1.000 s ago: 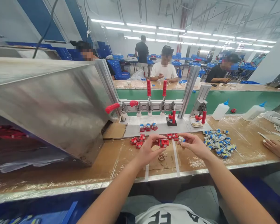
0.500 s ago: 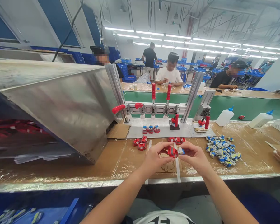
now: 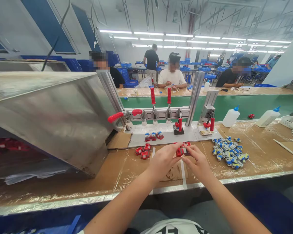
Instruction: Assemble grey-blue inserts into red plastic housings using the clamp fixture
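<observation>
In front of my chest my left hand grips a small red plastic housing with a grey face, between thumb and fingers. My right hand meets it from the other side, its thumb and fingertips closed on the housing's right edge. The small blue-and-white block cannot be made out between the fingers. Just behind the hands, more red housings are partly covered by them. To the left lie several red housings in a cluster. Three assembled red-and-blue pieces stand in a row on the white fixture base.
Red-handled toggle clamps line a metal frame, with a single clamp stand beside it. At right are a pile of blue-and-white blocks and two squeeze bottles. A large metal bin borders the left. Other people sit across the bench.
The blue-and-white block seen in my right fingers has gone from sight as both hands closed together around the red housing. My view has shifted slightly; a co-worker's hand at right has left it.
</observation>
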The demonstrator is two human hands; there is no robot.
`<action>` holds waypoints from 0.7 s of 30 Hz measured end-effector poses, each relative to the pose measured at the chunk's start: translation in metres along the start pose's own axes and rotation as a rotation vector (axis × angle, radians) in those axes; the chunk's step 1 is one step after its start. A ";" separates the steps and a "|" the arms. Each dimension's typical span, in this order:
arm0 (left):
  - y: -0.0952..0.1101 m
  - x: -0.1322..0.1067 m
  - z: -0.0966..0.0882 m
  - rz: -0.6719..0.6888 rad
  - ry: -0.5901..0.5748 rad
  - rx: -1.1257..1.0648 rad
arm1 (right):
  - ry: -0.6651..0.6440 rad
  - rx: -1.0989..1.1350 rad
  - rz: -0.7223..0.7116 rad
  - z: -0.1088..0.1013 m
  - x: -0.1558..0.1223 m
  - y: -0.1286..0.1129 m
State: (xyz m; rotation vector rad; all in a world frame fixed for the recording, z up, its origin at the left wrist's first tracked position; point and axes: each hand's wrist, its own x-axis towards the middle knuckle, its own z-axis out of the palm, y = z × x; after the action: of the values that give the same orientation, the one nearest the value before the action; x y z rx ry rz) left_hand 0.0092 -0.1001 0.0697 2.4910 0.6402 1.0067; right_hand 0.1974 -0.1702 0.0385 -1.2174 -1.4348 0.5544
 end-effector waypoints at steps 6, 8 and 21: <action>0.002 0.047 0.019 0.225 -0.155 0.139 | 0.224 0.336 0.241 0.009 0.020 0.018; -0.006 0.058 0.027 0.181 -0.142 0.079 | 0.261 0.418 0.290 0.007 0.032 0.023; -0.089 0.084 0.017 -0.487 -0.124 0.127 | 0.142 -0.057 0.277 -0.005 0.123 0.078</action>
State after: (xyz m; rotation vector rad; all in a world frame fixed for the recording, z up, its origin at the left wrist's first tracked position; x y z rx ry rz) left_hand 0.0516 0.0157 0.0604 2.3010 1.2240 0.6393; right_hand 0.2492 -0.0351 0.0265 -1.4829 -1.1770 0.6044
